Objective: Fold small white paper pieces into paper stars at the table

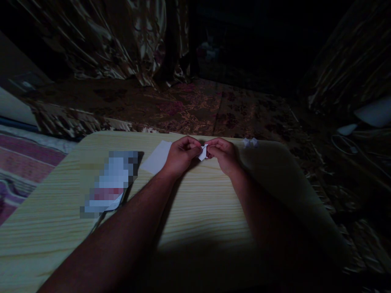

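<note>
My left hand (181,156) and my right hand (222,154) meet over the far middle of a light wooden table (201,211). Both are closed in a pinch on one small folded piece of white paper (203,153) held between their fingertips, just above the tabletop. A flat white sheet of paper (157,157) lies on the table just left of my left hand.
Small white folded paper shapes (250,142) sit near the table's far right edge. A blurred-out flat object (110,182) lies at the left of the table. Dark patterned fabric (189,106) covers the floor beyond; shiny curtains (122,40) hang behind. The room is dim.
</note>
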The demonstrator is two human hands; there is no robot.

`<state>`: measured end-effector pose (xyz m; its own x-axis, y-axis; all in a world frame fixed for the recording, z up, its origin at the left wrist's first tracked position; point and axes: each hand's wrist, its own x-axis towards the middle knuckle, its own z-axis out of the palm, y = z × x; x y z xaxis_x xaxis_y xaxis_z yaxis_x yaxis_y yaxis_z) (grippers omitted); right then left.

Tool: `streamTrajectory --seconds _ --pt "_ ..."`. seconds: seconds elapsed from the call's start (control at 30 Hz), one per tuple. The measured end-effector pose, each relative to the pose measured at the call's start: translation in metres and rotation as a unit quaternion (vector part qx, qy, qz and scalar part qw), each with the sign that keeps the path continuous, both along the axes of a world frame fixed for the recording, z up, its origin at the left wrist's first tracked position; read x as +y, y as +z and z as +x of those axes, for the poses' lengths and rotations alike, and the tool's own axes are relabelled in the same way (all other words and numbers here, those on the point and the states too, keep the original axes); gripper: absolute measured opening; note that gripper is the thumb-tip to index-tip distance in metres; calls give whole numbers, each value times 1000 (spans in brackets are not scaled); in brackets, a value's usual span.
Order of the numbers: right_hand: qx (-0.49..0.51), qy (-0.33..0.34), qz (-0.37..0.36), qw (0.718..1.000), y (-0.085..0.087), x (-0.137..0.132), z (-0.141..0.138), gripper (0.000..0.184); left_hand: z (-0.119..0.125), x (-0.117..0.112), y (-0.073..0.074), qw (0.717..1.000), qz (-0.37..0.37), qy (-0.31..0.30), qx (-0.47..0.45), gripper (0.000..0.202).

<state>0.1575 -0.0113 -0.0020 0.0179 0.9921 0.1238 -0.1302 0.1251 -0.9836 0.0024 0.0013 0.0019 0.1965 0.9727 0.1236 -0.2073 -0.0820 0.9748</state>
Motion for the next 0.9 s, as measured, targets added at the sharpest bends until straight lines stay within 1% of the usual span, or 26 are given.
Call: streamTrajectory --seconds 0.17,0.3,0.57,0.67,0.77,0.83,0.9 --pt "-7 -6 -3 1000 -3 1 -1 15 0 0 -1 1000 4 0 8 18" --pt "-31 -10 -11 999 -1 0 -2 16 0 -1 -2 1000 11 7 19 18" --pt "-62 -31 -4 998 2 -1 -4 15 3 -4 -1 997 50 24 52 16" --pt "-63 -35 2 997 2 -1 -4 14 4 -5 -2 996 71 19 48 20" --pt "-65 -35 7 997 2 -1 -5 12 5 -5 -2 996 82 19 28 31" --pt "-69 -36 3 997 2 -2 -5 12 5 -4 -2 996 83 29 18 39" --pt "-72 -37 1 997 2 -2 -5 12 5 -4 -2 997 72 37 13 39"
